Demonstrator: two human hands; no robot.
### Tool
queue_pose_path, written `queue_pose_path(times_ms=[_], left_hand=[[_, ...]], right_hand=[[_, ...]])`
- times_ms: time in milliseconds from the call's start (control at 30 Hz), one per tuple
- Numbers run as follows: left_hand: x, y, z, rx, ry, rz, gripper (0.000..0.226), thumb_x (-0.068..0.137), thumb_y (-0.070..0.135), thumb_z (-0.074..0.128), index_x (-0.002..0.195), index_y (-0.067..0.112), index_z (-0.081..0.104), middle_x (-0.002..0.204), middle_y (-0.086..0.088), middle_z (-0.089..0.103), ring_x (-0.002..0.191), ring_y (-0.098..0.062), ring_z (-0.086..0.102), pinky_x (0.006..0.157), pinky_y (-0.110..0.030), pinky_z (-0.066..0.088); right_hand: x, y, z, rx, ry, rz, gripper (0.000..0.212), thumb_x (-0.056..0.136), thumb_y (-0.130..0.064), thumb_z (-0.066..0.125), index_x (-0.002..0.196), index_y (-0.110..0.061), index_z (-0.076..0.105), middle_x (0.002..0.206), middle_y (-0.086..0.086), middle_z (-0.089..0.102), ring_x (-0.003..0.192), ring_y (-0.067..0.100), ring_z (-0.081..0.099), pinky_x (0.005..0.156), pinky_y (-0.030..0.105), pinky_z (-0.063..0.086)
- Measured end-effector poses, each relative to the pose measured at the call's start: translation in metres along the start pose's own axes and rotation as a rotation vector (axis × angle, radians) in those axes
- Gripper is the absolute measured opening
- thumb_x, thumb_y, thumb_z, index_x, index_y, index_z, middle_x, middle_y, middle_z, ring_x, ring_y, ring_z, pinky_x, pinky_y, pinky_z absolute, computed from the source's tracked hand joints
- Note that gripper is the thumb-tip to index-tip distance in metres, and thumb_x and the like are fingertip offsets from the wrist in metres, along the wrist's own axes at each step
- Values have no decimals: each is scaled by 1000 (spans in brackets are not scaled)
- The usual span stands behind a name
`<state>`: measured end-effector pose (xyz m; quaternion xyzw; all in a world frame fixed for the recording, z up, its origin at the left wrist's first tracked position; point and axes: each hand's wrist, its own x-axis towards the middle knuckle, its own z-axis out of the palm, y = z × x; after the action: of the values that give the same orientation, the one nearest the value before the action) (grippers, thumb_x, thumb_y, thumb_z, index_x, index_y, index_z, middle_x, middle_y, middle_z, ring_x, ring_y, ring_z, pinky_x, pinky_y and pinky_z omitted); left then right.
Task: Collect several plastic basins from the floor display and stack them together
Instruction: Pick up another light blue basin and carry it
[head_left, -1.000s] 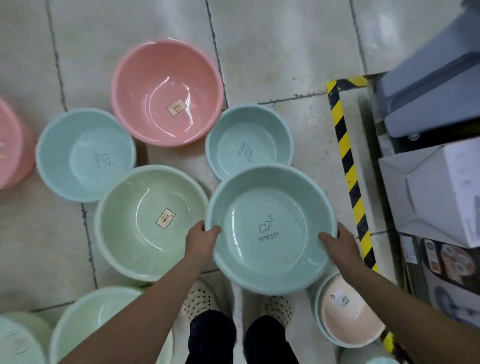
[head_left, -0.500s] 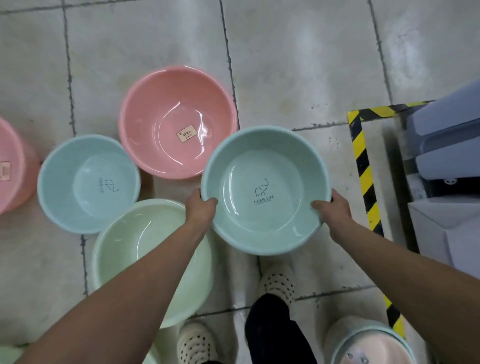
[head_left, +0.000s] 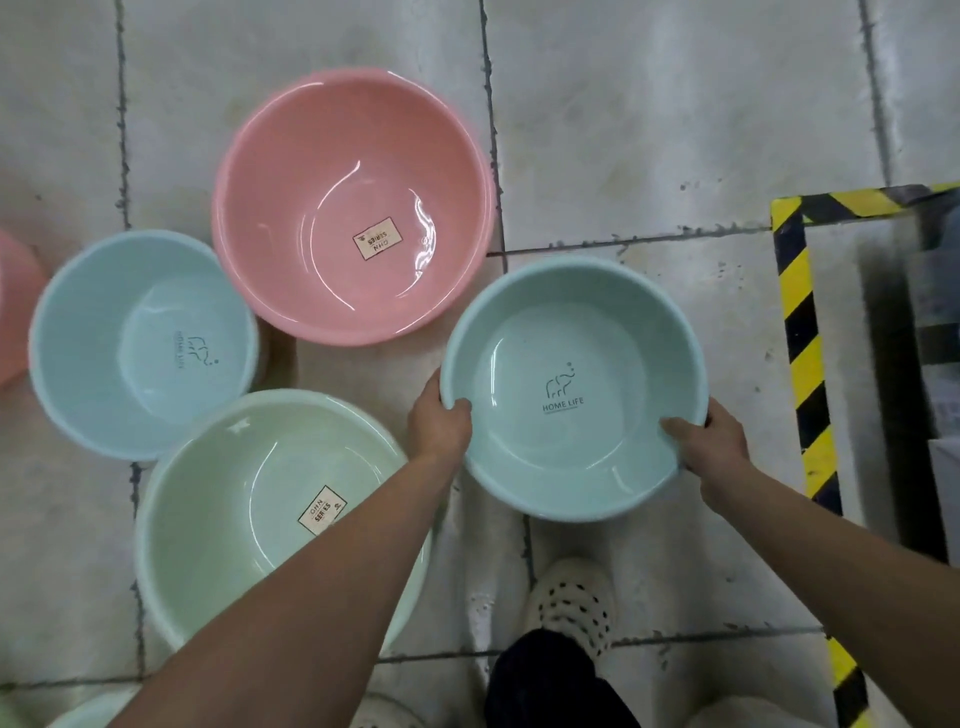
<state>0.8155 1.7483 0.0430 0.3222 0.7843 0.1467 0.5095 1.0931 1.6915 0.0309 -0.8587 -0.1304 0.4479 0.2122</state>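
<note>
Floor (head_left: 649, 130) w/ grey tiles and dark grout lines is filling the whole view. Pale green basin (head_left: 234, 493), the biggest one, is sitting mouth up at lower left, partly covered by the left forearm. Pink basin (head_left: 311, 171) is sitting mouth up above it, near the frame's centre. Light blue basin (head_left: 130, 322) is sitting to the left, just beside both. Teal basin (head_left: 571, 332) w/ an elephant logo and "HOME LIFE" print is being held mouth up and about level, right of the green one and below-right of the pink one, rim close to the pink rim; can't tell if it's touching the floor. Yellow-black hazard tape (head_left: 795, 322) is running down the floor at right, w/ a corner at top. Left hand (head_left: 439, 423) is gripping the teal basin's left rim, thumb hooked inside, other fingers hidden outside. Right hand (head_left: 714, 441) is gripping the lower-right rim the same way. Dotted white shoe (head_left: 571, 603) is standing below the teal basin. Small stickers are lying inside the pink and green basins.
</note>
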Motion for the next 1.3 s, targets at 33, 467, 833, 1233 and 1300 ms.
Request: queue_pose_path(times_ms=[33, 467, 833, 1233, 1300], left_hand=[[2, -4, 2, 3, -5, 8, 54, 84, 6, 52, 132, 28, 58, 110, 3, 70, 96, -21, 65, 87, -32, 54], [-31, -3, -54, -215, -139, -54, 18, 82, 9, 57, 88, 23, 66, 85, -2, 71, 80, -26, 68, 68, -34, 55], [-139, 41, -250, -488, 162, -64, 11, 82, 9, 57, 80, 17, 64, 75, 0, 64, 65, -19, 57, 62, -30, 47], [-123, -6, -438, -622, 414, -159, 14, 87, 4, 56, 97, 10, 64, 82, -3, 64, 69, -19, 60, 59, -28, 46], [-97, -21, -448, -599, 403, -178, 12, 86, 3, 56, 94, 9, 63, 82, -3, 64, 70, -20, 59, 58, -28, 46]], right_hand=[[1, 4, 1, -5, 0, -4, 39, 85, -8, 67, 122, -18, 63, 109, 14, 69, 97, 38, 66, 83, 57, 58], [-75, -49, -27, -98, -26, -173, 38, 82, -14, 57, 117, -28, 61, 102, 4, 67, 95, 30, 65, 85, 49, 58], [-262, -187, 3, -187, -205, -352, 42, 85, -6, 55, 119, -31, 59, 103, 1, 69, 92, 26, 67, 80, 44, 58], [-364, -292, 190, -439, -476, -541, 55, 84, -8, 59, 136, -26, 55, 111, 2, 69, 98, 26, 65, 86, 42, 56], [-356, -300, 231, -477, -487, -543, 58, 83, -6, 58, 136, -29, 56, 108, 2, 69, 97, 28, 65, 87, 44, 57]])
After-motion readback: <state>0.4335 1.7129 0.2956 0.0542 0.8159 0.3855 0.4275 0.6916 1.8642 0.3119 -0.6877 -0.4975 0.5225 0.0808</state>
